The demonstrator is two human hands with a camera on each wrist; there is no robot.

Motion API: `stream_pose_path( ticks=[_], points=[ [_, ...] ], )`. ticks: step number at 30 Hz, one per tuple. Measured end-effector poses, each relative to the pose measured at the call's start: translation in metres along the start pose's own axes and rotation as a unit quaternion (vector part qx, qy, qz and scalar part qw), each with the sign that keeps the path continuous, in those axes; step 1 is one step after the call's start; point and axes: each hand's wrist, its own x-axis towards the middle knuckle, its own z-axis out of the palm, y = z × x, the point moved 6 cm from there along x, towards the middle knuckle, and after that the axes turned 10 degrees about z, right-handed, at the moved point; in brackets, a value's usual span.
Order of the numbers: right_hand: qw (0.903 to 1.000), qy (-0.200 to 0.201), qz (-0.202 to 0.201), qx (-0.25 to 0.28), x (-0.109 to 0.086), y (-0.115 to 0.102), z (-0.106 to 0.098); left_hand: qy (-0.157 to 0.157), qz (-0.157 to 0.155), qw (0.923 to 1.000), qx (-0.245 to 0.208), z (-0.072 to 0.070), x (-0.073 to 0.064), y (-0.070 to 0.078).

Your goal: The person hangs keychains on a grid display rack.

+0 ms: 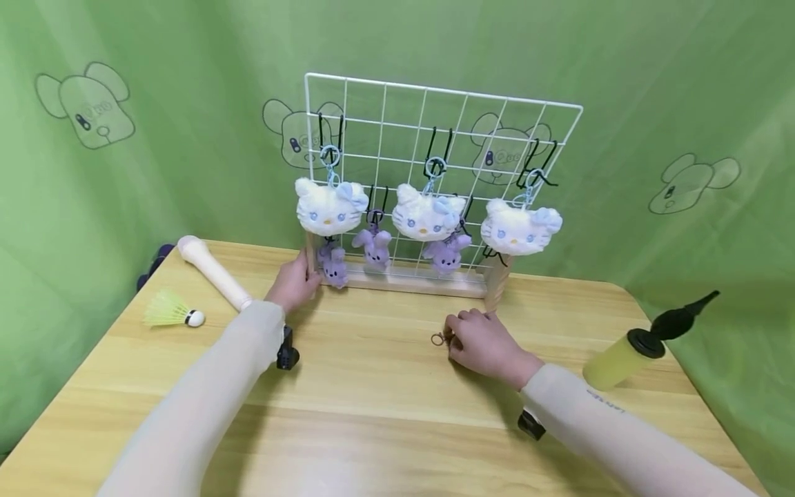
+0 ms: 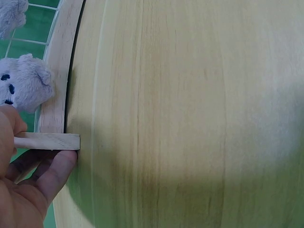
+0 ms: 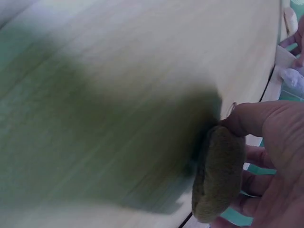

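Note:
A white wire grid rack (image 1: 397,124) stands on a wooden base (image 1: 416,281) at the back of the table. My left hand (image 1: 295,281) grips the left end piece of that base, thumb on one side and fingers on the other. In the left wrist view the wooden end piece (image 2: 52,141) lies between thumb and fingers. Before the rack's right side, my right hand (image 1: 483,343) pinches a brown plush keychain (image 3: 219,173) just over the table. Its metal ring (image 1: 437,339) sticks out past the fingertips. In the head view the hand hides the plush part.
White cat-face plush keychains (image 1: 428,214) and smaller purple bunny keychains (image 1: 375,248) hang from black hooks on the rack. To the left lie a pale pink microphone-shaped thing (image 1: 214,273) and a yellow shuttlecock (image 1: 174,312). A yellow cylinder with black nozzle (image 1: 615,362) stands at the right.

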Motion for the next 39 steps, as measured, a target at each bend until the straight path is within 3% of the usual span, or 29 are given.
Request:
stream_pose_path(
  ticks=[11,17,21,27,35,39],
  points=[
    [0.9952,0.063,-0.033,-0.067,-0.011,0.0,-0.001,-0.001,0.005,1.0,0.004,0.007,0.0,0.001],
    [0.9951,0.074,-0.032,-0.057,-0.012,0.008,-0.002,-0.001,0.011,0.9999,0.011,0.008,-0.001,0.003],
    [0.9972,0.068,-0.026,-0.018,-0.012,0.014,-0.004,-0.001,0.007,1.0,0.006,0.007,-0.001,0.002],
    [0.9953,0.043,0.003,0.087,-0.012,0.027,-0.005,0.0,0.01,0.9999,0.011,0.006,-0.001,0.001],
    [0.9795,0.046,0.03,0.194,-0.014,0.049,-0.008,0.005,0.013,0.9999,0.006,0.003,-0.001,-0.002],
    [0.9648,0.069,0.041,0.251,-0.013,0.062,-0.012,0.005,0.014,0.9999,0.002,0.002,0.0,-0.003]
  ],
)
